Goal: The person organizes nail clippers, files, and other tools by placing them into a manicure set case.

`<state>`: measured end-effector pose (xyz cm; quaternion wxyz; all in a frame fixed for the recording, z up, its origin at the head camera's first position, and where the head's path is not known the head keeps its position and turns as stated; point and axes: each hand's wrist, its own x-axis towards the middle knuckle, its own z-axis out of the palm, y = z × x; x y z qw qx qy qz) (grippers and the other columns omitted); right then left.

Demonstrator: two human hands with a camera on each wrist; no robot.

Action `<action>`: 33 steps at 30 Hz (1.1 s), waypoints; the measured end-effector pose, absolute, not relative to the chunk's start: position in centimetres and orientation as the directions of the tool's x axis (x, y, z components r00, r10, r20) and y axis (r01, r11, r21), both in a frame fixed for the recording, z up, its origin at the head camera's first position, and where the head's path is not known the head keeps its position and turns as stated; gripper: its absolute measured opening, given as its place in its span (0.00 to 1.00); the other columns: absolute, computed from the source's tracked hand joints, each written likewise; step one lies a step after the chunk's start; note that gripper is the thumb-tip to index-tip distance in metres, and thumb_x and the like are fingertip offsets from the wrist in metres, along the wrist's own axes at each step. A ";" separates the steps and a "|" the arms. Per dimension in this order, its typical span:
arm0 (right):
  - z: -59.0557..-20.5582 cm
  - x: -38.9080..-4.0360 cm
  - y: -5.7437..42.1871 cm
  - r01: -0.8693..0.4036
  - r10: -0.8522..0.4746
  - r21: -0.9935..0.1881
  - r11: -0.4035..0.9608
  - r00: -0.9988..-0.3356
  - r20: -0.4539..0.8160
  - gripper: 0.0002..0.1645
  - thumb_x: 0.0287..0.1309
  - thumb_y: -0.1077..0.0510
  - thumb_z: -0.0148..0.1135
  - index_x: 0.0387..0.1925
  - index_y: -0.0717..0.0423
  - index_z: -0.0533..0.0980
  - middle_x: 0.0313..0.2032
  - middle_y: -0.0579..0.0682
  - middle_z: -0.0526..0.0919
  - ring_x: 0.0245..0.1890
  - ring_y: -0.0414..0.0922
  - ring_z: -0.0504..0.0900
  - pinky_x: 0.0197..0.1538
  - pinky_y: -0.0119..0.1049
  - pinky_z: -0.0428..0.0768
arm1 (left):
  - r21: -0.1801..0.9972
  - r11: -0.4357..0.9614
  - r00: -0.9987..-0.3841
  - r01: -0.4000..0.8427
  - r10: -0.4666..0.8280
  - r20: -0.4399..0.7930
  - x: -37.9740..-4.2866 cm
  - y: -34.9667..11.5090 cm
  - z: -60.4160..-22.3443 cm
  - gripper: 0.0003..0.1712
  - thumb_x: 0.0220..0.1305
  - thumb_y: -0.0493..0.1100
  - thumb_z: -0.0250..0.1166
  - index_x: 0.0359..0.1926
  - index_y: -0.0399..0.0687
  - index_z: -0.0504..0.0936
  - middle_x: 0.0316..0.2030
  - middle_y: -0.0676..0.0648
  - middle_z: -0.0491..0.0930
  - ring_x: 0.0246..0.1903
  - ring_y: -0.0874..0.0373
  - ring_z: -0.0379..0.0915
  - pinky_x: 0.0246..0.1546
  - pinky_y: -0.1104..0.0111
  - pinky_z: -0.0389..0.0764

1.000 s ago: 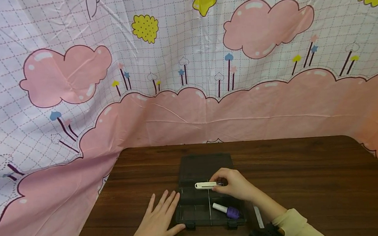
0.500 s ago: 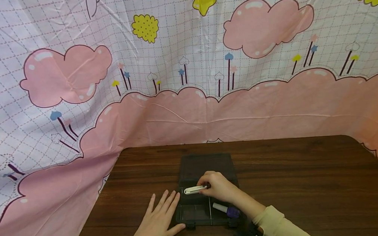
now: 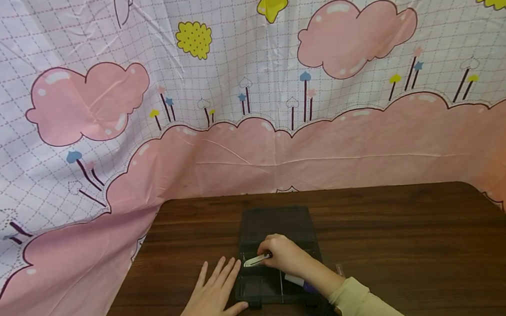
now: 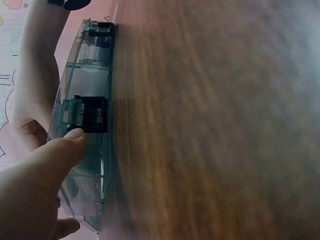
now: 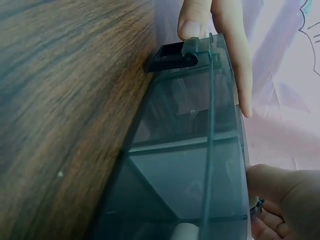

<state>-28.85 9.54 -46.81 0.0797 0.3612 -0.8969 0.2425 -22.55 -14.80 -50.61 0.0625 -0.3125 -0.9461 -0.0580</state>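
Note:
My right hand (image 3: 284,256) pinches a slim cream-coloured tool (image 3: 254,261) with a dark end, low over the back left part of a dark see-through divided box (image 3: 249,290). A small shiny bit of this tool (image 5: 258,204) shows under the fingers in the right wrist view. In the front right compartment lies a purple nail polish bottle with a white cap (image 3: 293,279), partly covered by my right forearm. My left hand (image 3: 212,296) rests with spread, straight fingers at the box's left side. Its thumb lies right by a black front latch (image 4: 94,114) in the left wrist view.
The box's lid (image 3: 277,223) is folded back on the brown wooden table (image 3: 400,235). Behind and to the left hangs a pink and white patterned cloth (image 3: 252,148). A dark band sits at my right wrist (image 3: 321,315).
My right hand has moved left and slightly toward me with the cream tool, which now sits lower and tilted. The forearm now covers much of the nail polish. The left hand stays put.

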 end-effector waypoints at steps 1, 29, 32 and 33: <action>-46.8 -28.9 9.5 -0.680 -0.608 -0.382 0.626 -0.732 0.309 0.08 0.48 0.65 0.73 0.33 0.61 0.83 0.31 0.49 0.81 0.31 0.42 0.78 0.32 0.29 0.78 | 0.071 0.798 -0.797 0.599 0.585 0.154 -22.5 -14.8 -50.6 0.52 0.62 0.76 0.42 0.76 0.50 0.45 0.73 0.46 0.50 0.72 0.47 0.40 0.66 0.39 0.38; -46.2 -29.3 9.2 -0.666 -0.658 -0.409 0.624 -0.730 0.184 0.10 0.48 0.68 0.71 0.36 0.61 0.84 0.34 0.50 0.86 0.32 0.39 0.83 0.33 0.24 0.79 | 0.094 0.789 -0.792 0.607 0.591 0.154 -22.6 -14.7 -50.7 0.52 0.63 0.75 0.42 0.76 0.48 0.46 0.73 0.45 0.49 0.72 0.46 0.41 0.65 0.38 0.37; -46.5 -29.3 9.3 -0.666 -0.645 -0.435 0.606 -0.731 0.221 0.14 0.47 0.66 0.73 0.39 0.62 0.83 0.36 0.50 0.86 0.34 0.40 0.83 0.36 0.24 0.80 | 0.097 0.789 -0.792 0.607 0.591 0.152 -22.6 -14.7 -50.7 0.52 0.63 0.75 0.42 0.76 0.48 0.46 0.73 0.45 0.49 0.72 0.46 0.40 0.65 0.38 0.37; -46.5 -29.3 9.4 -0.656 -0.635 -0.462 0.597 -0.738 0.227 0.14 0.47 0.66 0.73 0.40 0.62 0.83 0.36 0.51 0.85 0.35 0.40 0.83 0.36 0.25 0.80 | 0.096 0.789 -0.792 0.607 0.591 0.153 -22.5 -14.7 -50.7 0.52 0.63 0.75 0.42 0.76 0.48 0.46 0.73 0.45 0.49 0.72 0.46 0.41 0.65 0.38 0.37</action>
